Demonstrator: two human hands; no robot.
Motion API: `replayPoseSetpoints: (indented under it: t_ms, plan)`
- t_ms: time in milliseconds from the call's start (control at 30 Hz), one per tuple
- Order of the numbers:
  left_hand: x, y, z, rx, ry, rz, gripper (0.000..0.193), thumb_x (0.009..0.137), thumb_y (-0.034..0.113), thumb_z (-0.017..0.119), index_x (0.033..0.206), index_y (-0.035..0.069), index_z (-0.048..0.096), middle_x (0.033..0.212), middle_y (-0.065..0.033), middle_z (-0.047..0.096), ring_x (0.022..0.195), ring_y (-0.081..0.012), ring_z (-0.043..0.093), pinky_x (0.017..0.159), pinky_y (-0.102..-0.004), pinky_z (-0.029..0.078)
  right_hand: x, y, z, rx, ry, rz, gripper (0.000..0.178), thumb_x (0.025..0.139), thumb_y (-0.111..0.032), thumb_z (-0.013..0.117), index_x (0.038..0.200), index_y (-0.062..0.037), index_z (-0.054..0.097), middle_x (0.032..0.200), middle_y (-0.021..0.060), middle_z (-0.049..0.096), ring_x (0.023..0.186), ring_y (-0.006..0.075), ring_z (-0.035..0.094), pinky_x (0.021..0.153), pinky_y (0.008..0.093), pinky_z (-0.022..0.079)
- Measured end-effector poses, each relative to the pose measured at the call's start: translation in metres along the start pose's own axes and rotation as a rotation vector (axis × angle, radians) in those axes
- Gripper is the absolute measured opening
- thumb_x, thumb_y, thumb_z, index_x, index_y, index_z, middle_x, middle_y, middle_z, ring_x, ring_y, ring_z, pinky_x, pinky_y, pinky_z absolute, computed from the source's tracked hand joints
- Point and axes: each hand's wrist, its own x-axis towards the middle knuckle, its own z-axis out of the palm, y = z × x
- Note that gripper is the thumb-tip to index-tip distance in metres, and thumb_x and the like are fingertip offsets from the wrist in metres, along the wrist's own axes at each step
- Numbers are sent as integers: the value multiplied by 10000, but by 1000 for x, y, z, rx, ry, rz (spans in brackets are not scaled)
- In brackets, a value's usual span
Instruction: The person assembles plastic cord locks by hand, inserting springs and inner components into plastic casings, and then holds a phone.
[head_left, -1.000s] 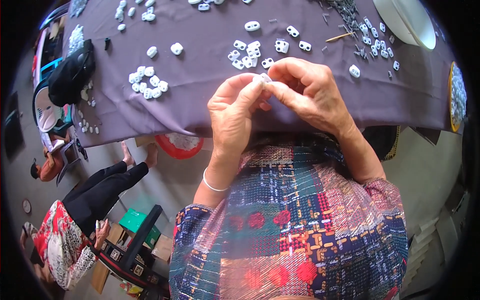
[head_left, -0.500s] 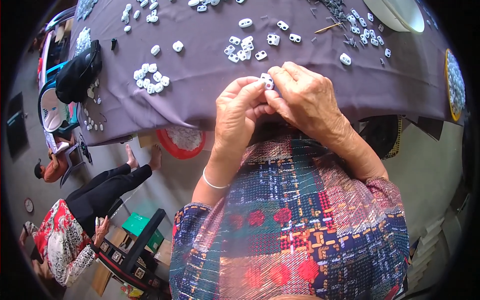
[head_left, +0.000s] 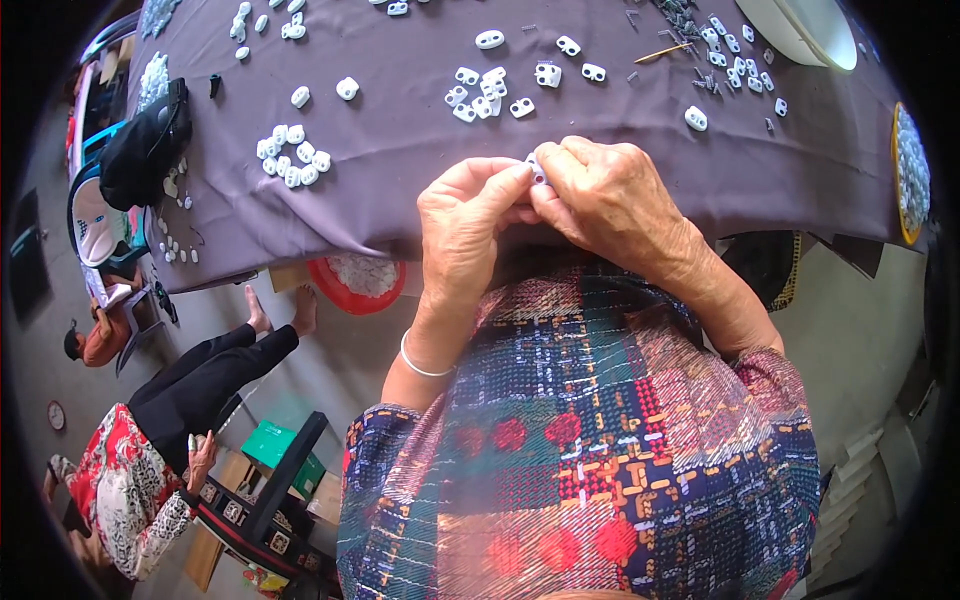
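Note:
A small white plastic cord lock with two holes (head_left: pixel 538 174) is pinched between my two hands over the table's near edge. My left hand (head_left: pixel 465 225) grips it with thumb and fingertips. From the other side, my right hand (head_left: pixel 615 205) closes on the same piece, its curled fingers covering much of it. Just beyond lie a loose pile of two-holed white cord locks (head_left: pixel 485 95) and a few single ones. To the left, a ring of white pieces (head_left: pixel 293 156) rests on the dark cloth (head_left: pixel 390 130).
Small metal springs (head_left: pixel 678 15) and a thin wooden stick (head_left: pixel 662 52) lie at the far right, near a white bowl (head_left: pixel 800 30). A yellow-rimmed basket (head_left: pixel 899 215) stands at the right edge. A black bag (head_left: pixel 145 145) sits left; a red basin (head_left: pixel 345 298) is below. Another person reclines lower left.
My right hand's fingers have closed further over the cord lock, hiding more of it. My left hand's lower fingers have curled in. The whole view has shifted slightly.

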Motion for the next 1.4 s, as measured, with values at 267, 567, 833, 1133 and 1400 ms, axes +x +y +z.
replayPoseSetpoints:
  t_ms: [267,567,833,1133,1400]
  plan:
    - [0,-3,0,52,26,43,85,815,14,618,890,-27,613,811,-84,640,690,-131,614,621,-243,523,1,6,3,81,8,-38,162,744,-118,620,792,-14,505,653,101,500,574,255,539,511,347,452]
    - [-7,1,7,93,117,96,80,827,44,627,856,-30,625,768,-74,642,657,-101,597,613,-216,507,3,0,5,137,56,-74,133,740,-75,605,790,-14,498,641,105,483,574,268,530,514,352,442]
    - [-7,-11,6,41,116,167,98,835,70,631,845,-20,593,757,-57,629,644,-84,586,589,-204,499,-1,-6,11,52,46,-73,141,728,-70,610,795,-8,503,671,112,511,588,259,548,519,351,458]
    - [64,52,-45,1115,453,1129,151,720,-3,648,852,69,633,726,-33,591,677,-122,567,601,-257,460,7,9,0,223,210,-63,256,735,8,656,973,35,564,680,111,542,519,230,516,500,309,437]
    - [73,86,-93,1800,731,1189,175,666,143,696,832,96,664,876,-65,593,897,-247,514,806,-366,406,1,25,14,162,305,-121,165,741,46,622,896,19,574,680,115,560,555,241,551,513,315,452]
